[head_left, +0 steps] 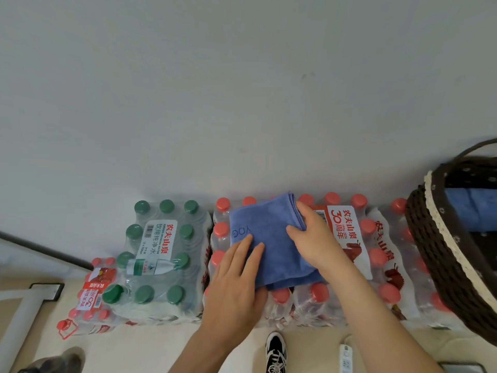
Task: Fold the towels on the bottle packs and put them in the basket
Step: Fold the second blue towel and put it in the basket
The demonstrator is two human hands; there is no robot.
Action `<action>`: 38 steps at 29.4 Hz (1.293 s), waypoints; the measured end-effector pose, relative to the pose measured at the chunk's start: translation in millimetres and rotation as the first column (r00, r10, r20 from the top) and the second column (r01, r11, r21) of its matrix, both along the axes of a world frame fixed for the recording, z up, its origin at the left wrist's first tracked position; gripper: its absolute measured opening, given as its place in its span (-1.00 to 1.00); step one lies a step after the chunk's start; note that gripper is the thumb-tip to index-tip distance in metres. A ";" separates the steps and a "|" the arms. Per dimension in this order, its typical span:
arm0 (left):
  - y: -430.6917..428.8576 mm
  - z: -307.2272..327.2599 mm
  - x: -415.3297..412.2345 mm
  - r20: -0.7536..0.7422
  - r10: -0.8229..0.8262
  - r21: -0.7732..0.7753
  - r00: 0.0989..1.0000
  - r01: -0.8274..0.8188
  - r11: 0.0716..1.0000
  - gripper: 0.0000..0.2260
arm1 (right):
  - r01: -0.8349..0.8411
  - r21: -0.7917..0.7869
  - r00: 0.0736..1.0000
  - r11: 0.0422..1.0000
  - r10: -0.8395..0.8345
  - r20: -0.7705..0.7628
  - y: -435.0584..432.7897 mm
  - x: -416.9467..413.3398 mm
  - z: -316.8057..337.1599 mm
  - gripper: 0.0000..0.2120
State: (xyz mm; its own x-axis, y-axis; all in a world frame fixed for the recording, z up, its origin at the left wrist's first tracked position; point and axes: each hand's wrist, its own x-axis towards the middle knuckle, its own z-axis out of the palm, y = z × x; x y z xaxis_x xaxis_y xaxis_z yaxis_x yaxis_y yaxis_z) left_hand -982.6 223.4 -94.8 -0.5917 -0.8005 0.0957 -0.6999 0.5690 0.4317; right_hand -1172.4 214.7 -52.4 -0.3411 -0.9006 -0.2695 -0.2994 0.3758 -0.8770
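A folded blue towel (271, 238) lies on the red-capped bottle packs (376, 254) against the wall. My left hand (234, 281) rests flat on the towel's near left part, fingers straight. My right hand (314, 238) grips the towel's right edge, thumb on top and fingers curled round the folded layers. The dark woven basket (435, 249) with a cream rim stands on the packs at the far right. Inside it lies another blue towel (470, 211).
A green-capped bottle pack (161, 254) stands to the left, with smaller red-capped packs (91, 297) below it. A white wall rises right behind the packs. On the floor near me are a shoe (275, 351) and a white power strip (345, 356).
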 end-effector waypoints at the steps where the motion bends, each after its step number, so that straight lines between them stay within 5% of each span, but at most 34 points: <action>1: -1.1 -1.4 -1.0 0.015 -0.012 -0.018 1.000 0.012 1.000 -0.48 | -0.008 0.000 0.999 1.000 0.008 -0.041 2.1 -2.6 -1.2 -0.63; 11: 0.1 -12.6 -11.2 0.198 -0.084 -0.151 0.977 0.115 0.982 -0.43 | 0.020 -0.032 0.823 0.999 -0.034 -0.567 18.1 -5.3 -33.3 -0.51; 15: -1.4 -11.5 -7.6 0.209 -0.074 -0.172 0.975 0.111 0.979 -0.42 | 0.010 -0.086 0.824 0.996 -0.057 -0.564 20.8 -2.5 -40.1 -0.56; 19: -12.1 -15.9 8.3 0.136 -0.013 -0.285 0.991 0.052 0.957 -0.66 | 0.001 -0.106 0.859 0.994 -0.055 -0.510 20.3 13.7 -43.3 -0.50; 26: -31.4 -16.0 52.2 0.168 0.118 -0.192 0.979 -0.085 0.978 -0.29 | 0.035 -0.111 0.964 0.993 -0.063 -0.259 11.9 40.7 -42.0 -0.46; 29: -22.4 -2.1 41.6 0.154 0.041 -0.161 0.987 -0.015 0.987 -0.44 | 0.002 -0.089 0.950 0.996 -0.029 -0.311 7.8 33.8 -42.6 -0.48; 33: 7.0 -2.8 12.0 0.200 -0.148 -0.075 0.968 0.166 0.983 -0.37 | -0.067 -0.067 0.891 0.996 0.029 -0.452 -5.3 19.3 -41.9 -0.46; 38: 14.0 -26.5 4.4 0.305 -0.170 -0.111 0.937 0.212 0.971 -0.46 | -0.256 -0.020 0.852 0.967 0.215 -0.477 -18.3 15.0 -47.4 -0.55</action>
